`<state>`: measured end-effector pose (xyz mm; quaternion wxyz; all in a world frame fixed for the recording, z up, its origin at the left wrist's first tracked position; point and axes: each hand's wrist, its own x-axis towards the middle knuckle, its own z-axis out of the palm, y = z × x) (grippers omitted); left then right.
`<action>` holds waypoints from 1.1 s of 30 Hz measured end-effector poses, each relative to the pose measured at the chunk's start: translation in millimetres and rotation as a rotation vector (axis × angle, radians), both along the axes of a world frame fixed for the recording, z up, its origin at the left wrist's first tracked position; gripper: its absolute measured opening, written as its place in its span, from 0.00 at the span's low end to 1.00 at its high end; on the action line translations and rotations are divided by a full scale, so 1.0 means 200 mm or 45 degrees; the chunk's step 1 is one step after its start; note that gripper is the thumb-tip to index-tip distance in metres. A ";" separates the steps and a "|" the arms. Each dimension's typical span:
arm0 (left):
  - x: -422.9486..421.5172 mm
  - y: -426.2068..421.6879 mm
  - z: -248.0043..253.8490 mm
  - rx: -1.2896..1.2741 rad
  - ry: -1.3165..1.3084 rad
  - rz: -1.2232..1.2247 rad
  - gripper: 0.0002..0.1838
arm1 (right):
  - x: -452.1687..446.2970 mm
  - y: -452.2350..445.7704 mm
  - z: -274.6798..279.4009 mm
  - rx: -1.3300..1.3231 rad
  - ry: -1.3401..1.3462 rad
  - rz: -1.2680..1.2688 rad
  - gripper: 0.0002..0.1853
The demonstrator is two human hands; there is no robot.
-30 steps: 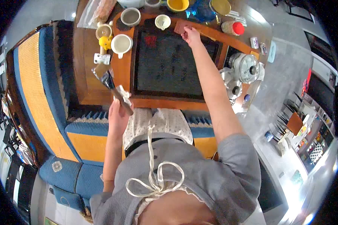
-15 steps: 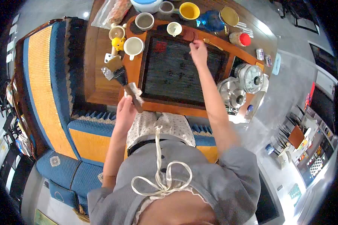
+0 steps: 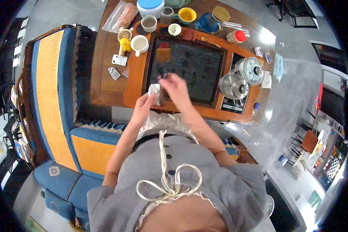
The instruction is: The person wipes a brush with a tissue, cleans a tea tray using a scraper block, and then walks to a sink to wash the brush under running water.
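Note:
My left hand [image 3: 144, 105] is closed around the handle of a brush [image 3: 163, 55] and a crumpled white tissue [image 3: 154, 89]. The brush has tan bristles and a black neck; it points away from me over the dark tray panel and is blurred. Close beside the handle is my right hand [image 3: 176, 88], fingers pinched together by the brush's neck. A small dark, reddish bit shows at the fingertips, too small to name. Beyond both hands lies the black panel of the wooden tea tray [image 3: 135, 87].
A white cup [image 3: 139, 44], grey cup [image 3: 149, 24], yellow duck [image 3: 125, 44] and small pitcher [image 3: 174, 29] line the tray's far left. A steel kettle [image 3: 234, 87] and glass pot [image 3: 251, 70] stand right. A red-lidded jar [image 3: 236, 36] sits behind, a sofa [image 3: 52, 96] left.
My right hand has come back from the tray's far edge to beside the brush. My left hand has moved right, swinging the brush from the tray's left side to over its dark panel.

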<state>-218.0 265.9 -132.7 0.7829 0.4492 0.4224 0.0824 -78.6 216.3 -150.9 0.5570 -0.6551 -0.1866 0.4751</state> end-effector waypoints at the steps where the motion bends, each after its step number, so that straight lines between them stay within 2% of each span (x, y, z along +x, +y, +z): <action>1: -0.02 -0.03 -0.01 -0.011 0.014 0.069 0.15 | 0.02 -0.01 0.09 0.149 -0.156 -0.147 0.08; 2: -0.05 -0.07 -0.01 -0.040 -0.019 0.129 0.14 | 0.06 -0.04 0.07 0.213 0.070 -0.249 0.07; 4: -0.06 -0.12 0.04 -0.090 -0.093 0.235 0.14 | 0.15 -0.15 0.12 0.160 0.232 -0.181 0.10; 6: -0.10 -0.17 0.01 -0.081 -0.047 0.259 0.14 | 0.21 -0.28 0.12 0.153 0.212 -0.182 0.10; 9: -0.11 -0.26 -0.01 -0.062 0.008 0.164 0.13 | 0.20 -0.48 0.12 -0.057 0.002 -0.147 0.11; 11: -0.05 -0.36 0.02 0.032 0.033 0.101 0.12 | 0.13 -0.63 0.07 -0.093 -0.176 -0.136 0.16; 12: -0.01 -0.41 0.04 0.073 0.032 0.054 0.12 | 0.09 -0.70 0.02 -0.024 -0.386 -0.042 0.19; 13: 0.02 -0.46 0.06 0.098 -0.009 -0.127 0.13 | 0.05 -0.76 0.08 -0.004 -0.014 -0.070 0.21; 14: 0.06 -0.53 0.07 0.076 -0.026 -0.210 0.11 | -0.03 -0.82 0.07 -0.184 0.025 -0.210 0.21; 15: 0.07 -0.61 -0.01 -0.035 -0.107 -0.199 0.09 | -0.02 -0.88 0.13 -0.135 0.139 -0.073 0.22; 17: 0.15 -0.71 -0.09 -0.235 -0.189 -0.196 0.07 | -0.11 -1.02 -0.08 0.070 0.004 -0.279 0.25; 18: 0.17 -0.77 -0.08 -0.336 -0.180 -0.189 0.07 | -0.15 -1.09 -0.09 0.154 0.136 -0.389 0.31; 21: 0.26 -0.90 -0.03 -0.675 -0.135 -0.235 0.08 | -0.12 -1.31 -0.07 -0.077 0.040 -0.373 0.22; 23: 0.33 -0.98 -0.01 -0.909 -0.059 -0.256 0.09 | -0.14 -1.45 -0.07 -0.015 0.169 -0.544 0.14; 25: 0.34 -1.03 -0.15 -0.586 -0.079 -0.671 0.09 | -0.21 -1.55 -0.13 0.003 0.210 -0.715 0.08; 26: 0.37 -1.08 -0.23 -0.427 -0.126 -0.865 0.09 | -0.26 -1.59 -0.20 -0.046 0.061 -0.840 0.08; 27: 0.42 -1.16 -0.20 -0.334 0.028 -0.926 0.11 | -0.30 -1.63 -0.27 -0.106 -0.097 -0.956 0.08; 28: 0.47 -1.22 -0.19 -0.198 0.106 -1.082 0.12 | -0.28 -1.69 -0.14 -0.123 -0.067 -1.038 0.07; 29: 0.49 -1.29 -0.19 -0.258 0.071 -1.104 0.12 | -0.27 -1.74 0.00 -0.139 -0.038 -1.122 0.07; 32: 0.55 -1.48 -0.17 -0.458 0.085 -1.159 0.13 | -0.21 -1.97 0.00 0.026 0.165 -1.416 0.07; 33: 0.58 -1.53 -0.17 -0.530 0.109 -1.167 0.14 | -0.16 -2.05 0.01 -0.022 0.166 -1.453 0.07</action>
